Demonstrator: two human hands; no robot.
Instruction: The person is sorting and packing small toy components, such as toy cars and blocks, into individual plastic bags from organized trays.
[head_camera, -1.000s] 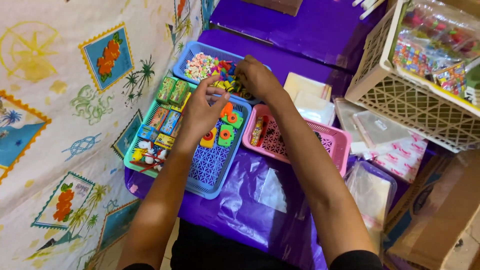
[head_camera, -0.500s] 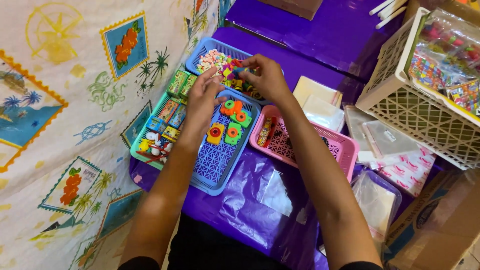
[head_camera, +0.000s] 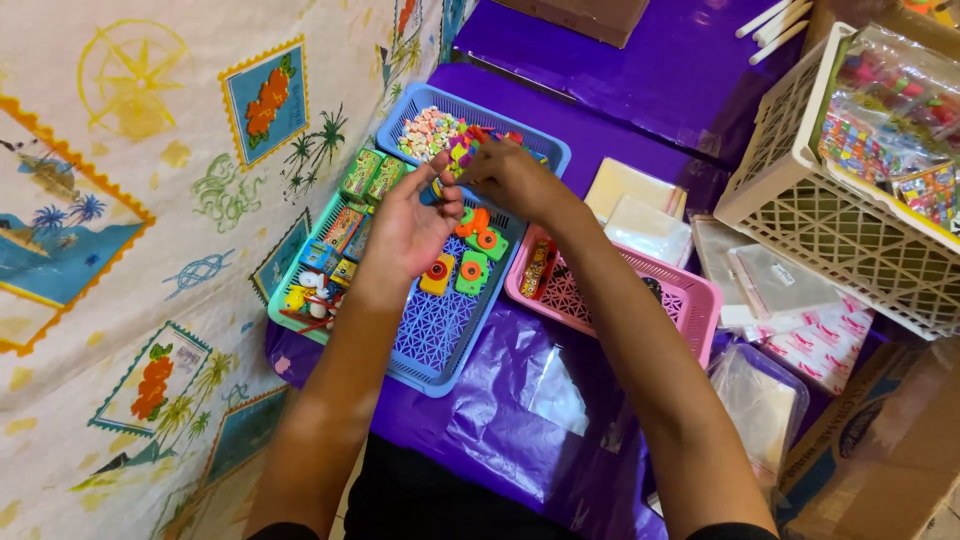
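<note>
Our left hand (head_camera: 415, 225) and right hand (head_camera: 510, 175) meet at upper centre, fingers pinched on a small colourful toy (head_camera: 462, 152) over the blue basket (head_camera: 440, 350); we cannot tell which grips.

Blue basket (head_camera: 440, 340), pink basket (head_camera: 690, 300): perforated plastic. Purple table cover (head_camera: 520, 400): glossy, crinkled plastic sheet. Cream crate (head_camera: 800, 200): matt plastic lattice.

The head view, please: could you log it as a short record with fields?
left hand: open, over the blue tray
right hand: fingers pinched, contents hidden, over the far blue basket
blue tray: small toy cameras
far blue basket: pastel candies
pink basket: right of the tray
surface: purple table cover
</note>
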